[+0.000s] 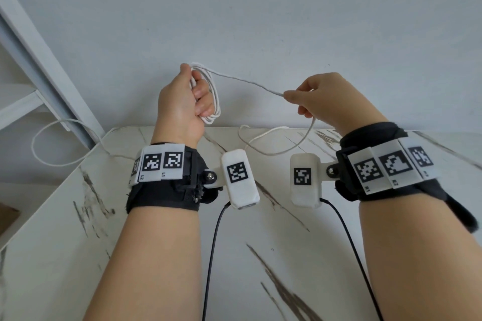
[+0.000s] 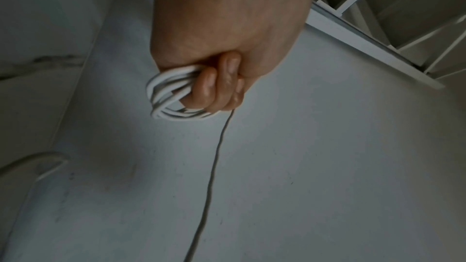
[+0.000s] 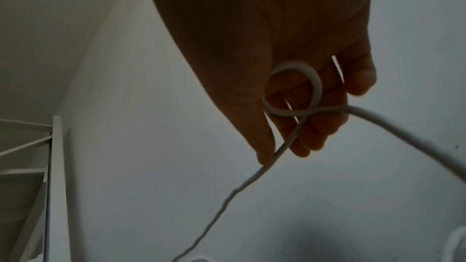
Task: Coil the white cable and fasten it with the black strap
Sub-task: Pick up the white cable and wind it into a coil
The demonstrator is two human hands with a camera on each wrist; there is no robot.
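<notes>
Your marble-patterned table (image 1: 161,255) sits low in the head view, and most of the slack white cable (image 1: 250,83) lies across its far edge, one long loop hanging off the left side near the white shelf frame (image 1: 44,60); that slack is probably left resting there so it feeds up freely without adding weight to the coil.

Your left hand (image 1: 182,101) is raised above the table, fingers curled tight round several finished loops of the cable (image 2: 171,95); holding the bundle up and clear likely keeps the loops even and gives the next turn room to swing round.

Your right hand (image 1: 326,96) is held well apart at about the same height, thumb and forefinger pinching the cable with the other fingers loosely bent; a small loop rides inside the palm (image 3: 292,89), and the stretch between your hands runs nearly taut, which I judge is for guiding the next turn onto the coil.

The black strap is not visible in any view, so fastening is not yet begun.

Writing: the wristband tags (image 1: 161,164) carry square coded markers with small labels, L1 and L2 on the left, R1 and R2 on the right; no brand name is legible.
</notes>
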